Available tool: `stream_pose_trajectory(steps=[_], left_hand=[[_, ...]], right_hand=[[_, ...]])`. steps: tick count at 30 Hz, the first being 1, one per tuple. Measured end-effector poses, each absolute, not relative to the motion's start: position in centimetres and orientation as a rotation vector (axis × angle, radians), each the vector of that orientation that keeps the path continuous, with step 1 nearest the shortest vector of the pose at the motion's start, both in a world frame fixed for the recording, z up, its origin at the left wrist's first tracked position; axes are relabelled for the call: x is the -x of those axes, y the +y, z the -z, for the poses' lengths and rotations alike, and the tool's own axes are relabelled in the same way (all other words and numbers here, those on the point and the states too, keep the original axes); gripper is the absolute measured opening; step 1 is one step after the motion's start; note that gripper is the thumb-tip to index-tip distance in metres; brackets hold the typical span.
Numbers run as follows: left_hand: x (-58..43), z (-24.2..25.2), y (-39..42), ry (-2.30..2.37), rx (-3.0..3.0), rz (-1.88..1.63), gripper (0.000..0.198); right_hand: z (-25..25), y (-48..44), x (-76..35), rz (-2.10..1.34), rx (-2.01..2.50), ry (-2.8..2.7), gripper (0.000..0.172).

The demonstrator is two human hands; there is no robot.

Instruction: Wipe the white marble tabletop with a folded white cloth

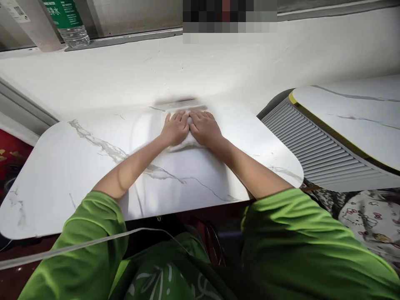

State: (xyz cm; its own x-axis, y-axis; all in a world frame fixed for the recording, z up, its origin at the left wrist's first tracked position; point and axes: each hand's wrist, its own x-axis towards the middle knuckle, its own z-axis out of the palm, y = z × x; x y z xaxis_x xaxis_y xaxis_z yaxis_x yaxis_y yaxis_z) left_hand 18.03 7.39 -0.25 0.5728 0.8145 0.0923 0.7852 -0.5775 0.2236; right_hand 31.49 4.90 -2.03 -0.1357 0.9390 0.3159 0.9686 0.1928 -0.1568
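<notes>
A white cloth [185,143] lies on the white marble table [78,166] close to its far edge. Both my hands rest on top of it, side by side and touching. My left hand [175,128] lies flat with its fingers stretched forward over the cloth's left half. My right hand [204,128] lies flat in the same way over the right half. Most of the cloth is hidden under my palms; only its near edge and a strip between the hands show.
A white wall ledge [218,66] runs behind the table. A water bottle with a green label [67,21] stands on the sill at top left. A second marble-topped table [353,112] with a grey ribbed side [312,146] stands to the right.
</notes>
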Motion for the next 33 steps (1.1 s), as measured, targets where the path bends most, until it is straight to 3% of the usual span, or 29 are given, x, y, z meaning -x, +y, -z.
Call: stream_pose_trajectory(steps=[9, 15, 21, 33], left_hand=[[-12.0, 0.5, -6.5, 1.207, -2.762, -0.302, 0.052], [-10.2, 0.2, -8.9, 1.192, -2.752, -0.261, 0.054], [-9.9, 0.2, -4.8, 1.205, -2.725, -0.271, 0.054], [-9.8, 0.2, 11.7, 1.381, -2.64, -0.355, 0.051]], right_hand=[[1.8, -10.0, -26.7, 0.202, 1.724, -2.227, 0.056], [1.3, -12.2, -25.1, 0.183, 1.722, -2.255, 0.056], [1.2, -8.1, -24.5, 0.087, 1.757, -2.224, 0.056], [1.3, 9.6, -23.1, -0.007, 1.759, -2.105, 0.051]])
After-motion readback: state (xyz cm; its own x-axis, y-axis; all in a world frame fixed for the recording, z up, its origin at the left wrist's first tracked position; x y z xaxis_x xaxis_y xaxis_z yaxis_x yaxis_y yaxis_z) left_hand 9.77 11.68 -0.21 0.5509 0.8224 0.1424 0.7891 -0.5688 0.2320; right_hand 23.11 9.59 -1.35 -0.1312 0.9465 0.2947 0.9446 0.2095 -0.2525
